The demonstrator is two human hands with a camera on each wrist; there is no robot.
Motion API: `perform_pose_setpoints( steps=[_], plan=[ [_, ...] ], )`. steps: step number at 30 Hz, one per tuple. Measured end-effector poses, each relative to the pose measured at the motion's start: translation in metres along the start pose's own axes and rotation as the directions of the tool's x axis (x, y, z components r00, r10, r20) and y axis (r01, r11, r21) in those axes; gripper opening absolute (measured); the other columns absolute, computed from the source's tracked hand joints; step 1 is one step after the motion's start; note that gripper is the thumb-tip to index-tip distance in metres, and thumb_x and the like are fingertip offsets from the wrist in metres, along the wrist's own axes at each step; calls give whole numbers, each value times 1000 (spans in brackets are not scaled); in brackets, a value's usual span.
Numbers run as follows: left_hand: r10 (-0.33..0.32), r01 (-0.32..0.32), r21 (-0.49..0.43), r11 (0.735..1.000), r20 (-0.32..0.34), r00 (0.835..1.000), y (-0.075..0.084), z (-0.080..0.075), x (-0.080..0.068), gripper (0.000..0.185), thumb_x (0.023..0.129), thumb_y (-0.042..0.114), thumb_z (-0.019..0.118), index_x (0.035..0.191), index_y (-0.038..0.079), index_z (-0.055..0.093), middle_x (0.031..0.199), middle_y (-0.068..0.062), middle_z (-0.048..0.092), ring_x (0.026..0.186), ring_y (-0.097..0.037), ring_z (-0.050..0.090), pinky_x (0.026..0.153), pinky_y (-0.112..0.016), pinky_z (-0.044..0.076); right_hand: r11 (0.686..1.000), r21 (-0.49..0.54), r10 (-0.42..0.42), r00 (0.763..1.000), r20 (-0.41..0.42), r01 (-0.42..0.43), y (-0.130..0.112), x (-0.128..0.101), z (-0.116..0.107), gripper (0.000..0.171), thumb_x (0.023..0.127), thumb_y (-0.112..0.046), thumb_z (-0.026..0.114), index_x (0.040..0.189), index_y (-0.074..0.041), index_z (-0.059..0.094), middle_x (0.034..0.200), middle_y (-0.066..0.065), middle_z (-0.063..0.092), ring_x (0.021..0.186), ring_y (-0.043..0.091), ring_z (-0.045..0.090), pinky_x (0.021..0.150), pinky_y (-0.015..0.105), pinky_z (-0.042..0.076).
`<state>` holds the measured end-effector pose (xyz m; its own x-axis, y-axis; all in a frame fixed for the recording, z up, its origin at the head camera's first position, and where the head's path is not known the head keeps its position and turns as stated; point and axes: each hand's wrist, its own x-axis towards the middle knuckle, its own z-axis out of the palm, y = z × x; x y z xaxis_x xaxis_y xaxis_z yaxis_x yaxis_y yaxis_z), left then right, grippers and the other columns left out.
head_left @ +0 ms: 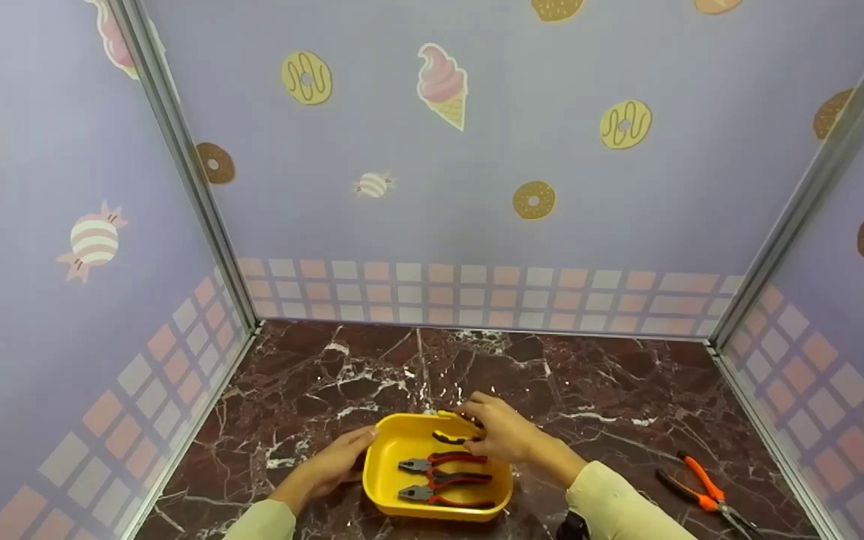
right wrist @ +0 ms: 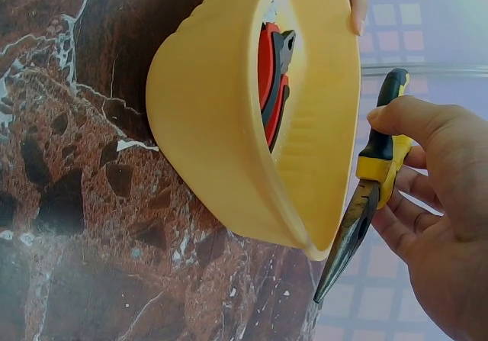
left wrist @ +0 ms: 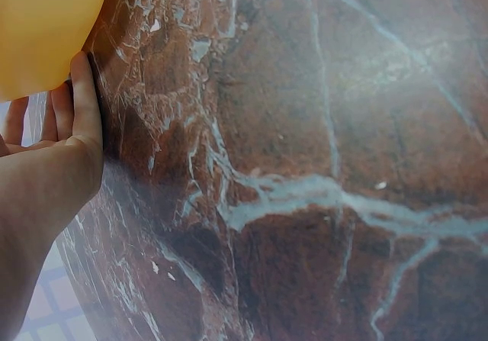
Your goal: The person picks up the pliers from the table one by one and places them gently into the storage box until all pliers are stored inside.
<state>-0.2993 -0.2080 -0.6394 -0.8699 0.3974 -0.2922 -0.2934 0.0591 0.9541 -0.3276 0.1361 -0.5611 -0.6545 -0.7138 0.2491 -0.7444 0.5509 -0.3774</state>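
A yellow plastic tray (head_left: pixel 391 457) sits on the marble table and holds two red-and-black pliers (head_left: pixel 443 460), one (head_left: pixel 447 496) nearer the front. My left hand (head_left: pixel 338 459) rests with straight fingers (left wrist: pixel 85 97) against the tray's left wall (left wrist: pixel 42 28). My right hand (head_left: pixel 503 429) hovers over the tray's far end and grips yellow-and-black long-nose pliers (right wrist: pixel 367 188) by the handle, nose pointing down past the tray's rim (right wrist: pixel 335 127). Red pliers (right wrist: pixel 271 78) show inside the tray in the right wrist view.
Orange-handled pliers (head_left: pixel 702 491) lie on the table at the right, near the side wall. Patterned purple walls close in the back and both sides. The dark marble tabletop (head_left: pixel 612 405) stretches behind and to the right of the tray.
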Motion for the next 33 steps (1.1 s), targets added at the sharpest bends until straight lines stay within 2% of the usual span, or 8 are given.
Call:
perform_pose_setpoints(
  steps=[12, 27, 33],
  plan=[
    [14, -14, -5, 1000, -16, 1000, -2, 0, 0, 70, 115, 43, 45, 163, -6, 30, 151, -28, 53, 128, -34, 63, 104, -55, 56, 999, 42, 34, 999, 28, -35, -5, 0, 6, 50, 88, -18, 84, 134, -4, 69, 114, 8, 64, 91, 21, 62, 75, 27, 52],
    [4, -4, -6, 1000, -12, 1000, 0, 0, -2, 69, 115, 44, 45, 162, -4, 33, 149, -25, 56, 127, -32, 63, 103, -52, 58, 1000, -7, 6, 1000, 4, -6, -11, 8, 10, 50, 86, -22, 83, 131, -6, 70, 112, 7, 65, 91, 17, 60, 79, 30, 55],
    [9, -9, 7, 1000, -21, 1000, 1, 1, -2, 68, 115, 43, 44, 162, -5, 33, 149, -27, 55, 128, -34, 63, 103, -54, 57, 1000, 15, 26, 999, 22, -26, -15, 13, 9, 49, 89, -23, 82, 134, -8, 69, 110, 6, 64, 89, 18, 60, 75, 28, 52]
  ],
)
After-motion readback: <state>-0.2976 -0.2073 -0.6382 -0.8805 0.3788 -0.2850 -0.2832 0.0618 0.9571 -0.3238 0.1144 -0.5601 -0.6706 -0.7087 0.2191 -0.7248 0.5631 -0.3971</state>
